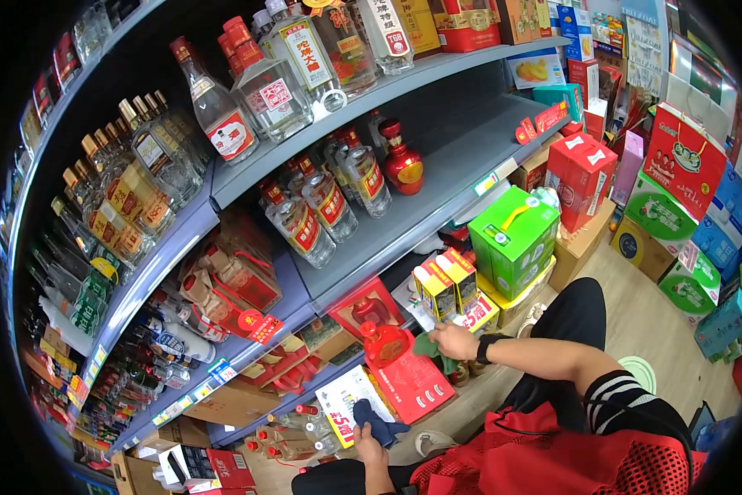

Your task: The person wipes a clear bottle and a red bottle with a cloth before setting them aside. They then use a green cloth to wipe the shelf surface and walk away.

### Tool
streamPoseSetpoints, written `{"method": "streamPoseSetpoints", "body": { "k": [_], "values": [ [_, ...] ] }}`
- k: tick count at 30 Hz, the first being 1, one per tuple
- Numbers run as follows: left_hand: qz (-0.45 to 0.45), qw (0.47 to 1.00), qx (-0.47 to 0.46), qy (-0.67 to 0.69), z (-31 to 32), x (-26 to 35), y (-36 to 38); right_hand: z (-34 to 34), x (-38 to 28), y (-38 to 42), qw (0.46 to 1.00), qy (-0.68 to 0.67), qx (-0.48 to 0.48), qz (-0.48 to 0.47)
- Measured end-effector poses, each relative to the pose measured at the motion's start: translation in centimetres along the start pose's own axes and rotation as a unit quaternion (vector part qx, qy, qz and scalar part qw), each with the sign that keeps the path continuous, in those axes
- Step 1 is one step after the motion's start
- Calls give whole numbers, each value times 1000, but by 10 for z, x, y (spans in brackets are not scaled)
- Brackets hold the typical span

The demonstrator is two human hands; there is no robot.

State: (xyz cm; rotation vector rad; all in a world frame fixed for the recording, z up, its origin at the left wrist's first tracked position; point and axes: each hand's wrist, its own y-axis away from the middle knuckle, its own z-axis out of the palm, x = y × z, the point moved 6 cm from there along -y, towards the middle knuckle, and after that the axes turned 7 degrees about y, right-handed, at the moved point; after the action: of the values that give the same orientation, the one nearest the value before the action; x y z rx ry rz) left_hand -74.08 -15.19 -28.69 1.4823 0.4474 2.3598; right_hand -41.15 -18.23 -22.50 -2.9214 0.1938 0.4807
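My left hand (371, 451) is closed on a dark blue cloth (379, 426), which lies against a white and red carton (348, 402). Fingers of my right hand (455, 340) are wrapped round a crumpled green cloth (435, 353). Between the two hands is an opened red gift box (416, 381), with a round red bottle (385, 343) at its upper left part. Just beyond my right hand stand yellow and black boxes (445, 285).
Clear bottles (326, 202) and a red bottle (404, 165) stand on the shelf (462, 157) ahead. Bottles (284, 441) crowd the floor at lower left. A green carton (513, 239) and red box (581, 177) stand to the right, near stacked cartons (664, 206).
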Motion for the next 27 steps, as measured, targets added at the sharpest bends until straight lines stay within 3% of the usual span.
{"method": "streamPoseSetpoints", "body": {
  "k": [4,8,9,10,12,13,15,16,18,19,22,24,25,26,27],
  "values": [
    [41,994,-25,-95,20,13,11,-71,-5,1,969,-245,0,33],
    [-41,979,-139,-143,80,21,41,-146,-20,0,894,-440,-1,88],
    [25,953,-224,-205,101,21,42,-172,-32,3,850,-514,-8,118],
    [93,912,-302,-263,121,19,44,-173,-35,-4,793,-603,6,90],
    [166,824,-462,-282,183,18,70,-186,-48,-13,675,-733,26,77],
    [86,823,-482,-288,215,22,96,-192,-58,-15,635,-768,17,86],
    [24,830,-542,-130,265,17,122,-204,-77,-17,548,-830,0,103],
    [-37,767,-626,-134,283,12,123,-205,-82,-20,528,-843,-5,106],
    [-134,775,-616,-34,303,4,124,-205,-91,-21,485,-867,-15,115],
    [-133,783,-608,-7,307,0,123,-208,-92,-20,486,-867,-11,111],
    [-95,791,-604,-36,312,1,131,-225,-72,-22,604,-786,89,97],
    [-83,807,-584,-28,314,7,140,-242,-57,-21,796,-564,214,43],
    [-89,813,-574,-36,317,11,146,-255,-56,-16,868,-413,276,7],
    [-96,821,-561,-44,320,16,154,-262,-59,-13,911,-250,328,-28],
    [-93,835,-540,-50,322,18,162,-261,-59,-12,898,-197,382,-98]
  ]
}}
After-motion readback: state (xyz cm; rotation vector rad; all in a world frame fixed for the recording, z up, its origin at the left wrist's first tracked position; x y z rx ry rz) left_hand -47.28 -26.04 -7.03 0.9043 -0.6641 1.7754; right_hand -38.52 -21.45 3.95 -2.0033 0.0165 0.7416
